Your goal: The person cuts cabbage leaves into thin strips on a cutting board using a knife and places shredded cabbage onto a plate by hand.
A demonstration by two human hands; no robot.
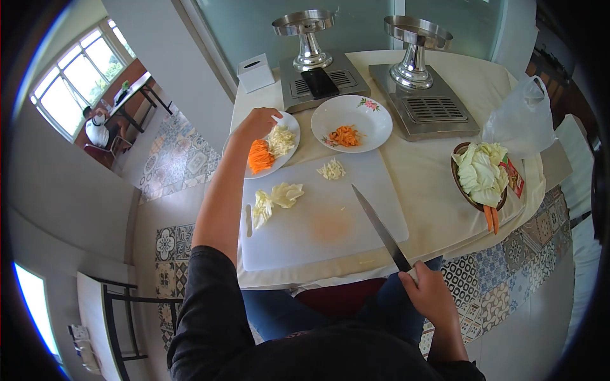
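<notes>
My right hand (432, 293) grips a kitchen knife (380, 225), its blade slanting up and left over the white cutting board (292, 244). At the plate (279, 166) of shredded carrot (260, 157) and pale shredded cabbage (281, 140), my left hand (256, 123) is over the far left rim. Its fingers are bent together beside the cabbage shreds; what they hold, if anything, is hidden. Cabbage pieces (287, 195) lie at the board's left, and a small pile of chopped pale vegetable (331, 169) near its far edge.
A flowered bowl (378, 130) holds orange shreds. Behind stand two metal stands (412, 76), a phone (319, 83) and a tissue box (255, 73). On the right are a brown bowl (459, 181) with cabbage leaves and carrots, a packet (513, 178) and a plastic bag (521, 120). A person (97, 130) sits far left.
</notes>
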